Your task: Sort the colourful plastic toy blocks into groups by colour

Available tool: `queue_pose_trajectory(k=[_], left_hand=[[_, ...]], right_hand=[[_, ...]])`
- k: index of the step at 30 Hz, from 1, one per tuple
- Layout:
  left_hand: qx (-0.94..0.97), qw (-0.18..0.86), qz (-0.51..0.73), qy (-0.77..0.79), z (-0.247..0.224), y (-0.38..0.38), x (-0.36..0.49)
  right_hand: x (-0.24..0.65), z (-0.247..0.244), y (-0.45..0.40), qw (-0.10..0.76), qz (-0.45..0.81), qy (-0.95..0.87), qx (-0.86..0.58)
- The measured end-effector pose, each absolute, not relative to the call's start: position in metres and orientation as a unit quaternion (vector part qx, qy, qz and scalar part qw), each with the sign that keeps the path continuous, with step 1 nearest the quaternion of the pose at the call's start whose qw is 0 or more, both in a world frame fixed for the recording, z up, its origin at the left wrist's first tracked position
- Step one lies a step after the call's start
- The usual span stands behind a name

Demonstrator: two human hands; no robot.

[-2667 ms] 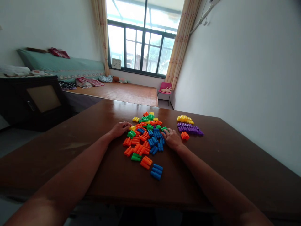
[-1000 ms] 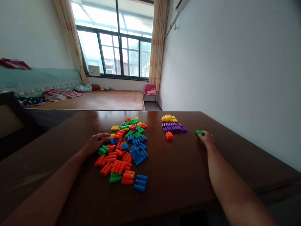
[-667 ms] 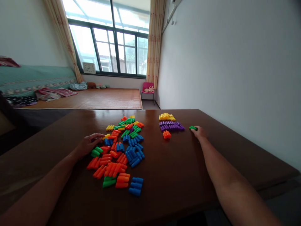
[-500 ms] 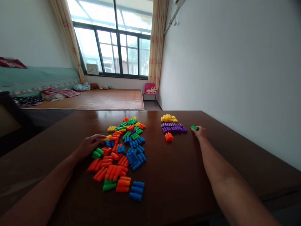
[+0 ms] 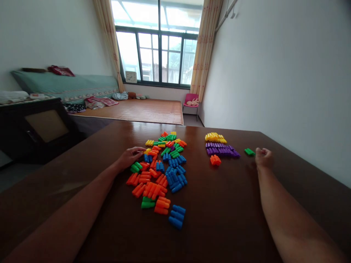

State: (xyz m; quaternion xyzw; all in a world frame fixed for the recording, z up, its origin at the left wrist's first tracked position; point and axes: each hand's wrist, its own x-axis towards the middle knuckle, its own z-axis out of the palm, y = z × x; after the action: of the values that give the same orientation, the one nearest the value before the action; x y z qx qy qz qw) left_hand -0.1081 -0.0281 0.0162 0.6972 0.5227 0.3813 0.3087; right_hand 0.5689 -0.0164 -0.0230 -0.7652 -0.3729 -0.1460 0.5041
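Note:
On the dark table a pile of bullet-shaped plastic building blocks [image 5: 156,190] in orange, blue, green and yellow lies left of centre. My left hand [image 5: 132,156] rests at the pile's left edge, fingers stretched out, their tips by a yellow block [image 5: 147,151]. A green block [image 5: 135,167] sits just below that hand. Over on the right, my right hand [image 5: 264,157] is curled closed with nothing visible in it. Just left of it, apart from the fingers, lies a single green block [image 5: 249,152].
Left of the green block stand a purple row [image 5: 222,149], a yellow group [image 5: 215,137] and a small orange group [image 5: 215,160]. Beyond the table [image 5: 219,204] are a bed [image 5: 148,109], a pink chair [image 5: 191,100] and a window. A dark cabinet [image 5: 46,124] is at the left.
My right hand has let go of the green block and drawn away to its right, fingers curling in. My left hand stays beside the pile. The whole view has swung left.

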Motion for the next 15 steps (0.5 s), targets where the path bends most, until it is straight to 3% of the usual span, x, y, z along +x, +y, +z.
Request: queue_pose_trajectory(k=[3,6,10,13,15], left_hand=[[0.728,0.298,0.385,0.483,0.019,-0.030,-0.105],[0.724,0.311,0.394,0.473,0.021,-0.032,-0.103],[0.686,0.335,0.407,0.500,0.016,-0.031,-0.103],[0.681,0.342,0.408,0.503,0.009,-0.028,-0.106],[0.688,0.337,0.412,0.493,0.006,-0.025,-0.107]], right_hand=[[0.531,0.005,-0.017,0.527,-0.170,-0.405,-0.728],[0.454,0.035,-0.017,0.523,-0.123,-0.552,-0.638],[0.326,0.041,-0.036,0.413,0.048,-0.768,-0.488],[0.256,0.029,-0.046,0.307,0.066,-0.858,-0.406],[0.230,0.027,-0.036,0.291,0.050,-0.870,-0.394]])
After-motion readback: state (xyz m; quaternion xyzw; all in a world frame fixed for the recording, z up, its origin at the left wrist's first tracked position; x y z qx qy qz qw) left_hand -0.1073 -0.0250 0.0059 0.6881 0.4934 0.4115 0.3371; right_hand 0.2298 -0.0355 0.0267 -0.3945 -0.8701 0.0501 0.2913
